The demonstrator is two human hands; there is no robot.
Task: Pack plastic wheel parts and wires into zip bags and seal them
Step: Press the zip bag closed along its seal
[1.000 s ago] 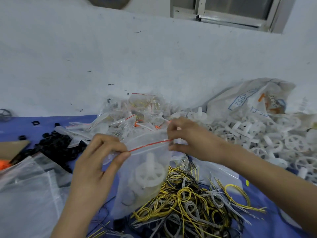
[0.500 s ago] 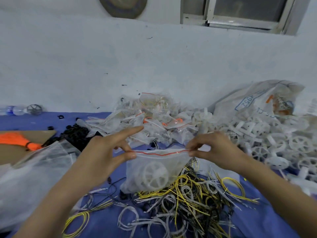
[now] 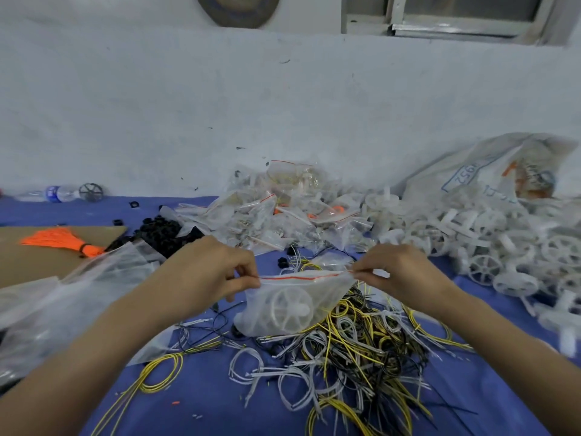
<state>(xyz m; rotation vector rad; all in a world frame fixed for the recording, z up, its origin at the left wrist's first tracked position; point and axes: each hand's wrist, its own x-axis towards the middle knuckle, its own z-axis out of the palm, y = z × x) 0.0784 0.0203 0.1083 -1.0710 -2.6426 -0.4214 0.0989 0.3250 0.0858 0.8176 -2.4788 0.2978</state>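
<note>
Item: one zip bag (image 3: 327,294), red-striped top, holding a white wheel (image 3: 290,309). We held it over the wire heap (image 3: 361,350) on the blue cloth (image 3: 204,401). Our left hand (image 3: 207,272) pinched its left top corner, our right hand (image 3: 399,275) the right corner.

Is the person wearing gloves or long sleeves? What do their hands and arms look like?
No gloves. The left hand and the right hand are both bare. The left forearm and the right forearm are bare too, all the way to the picture's edge, so no sleeve shows. I can see no ring, watch or bracelet on them.
</note>
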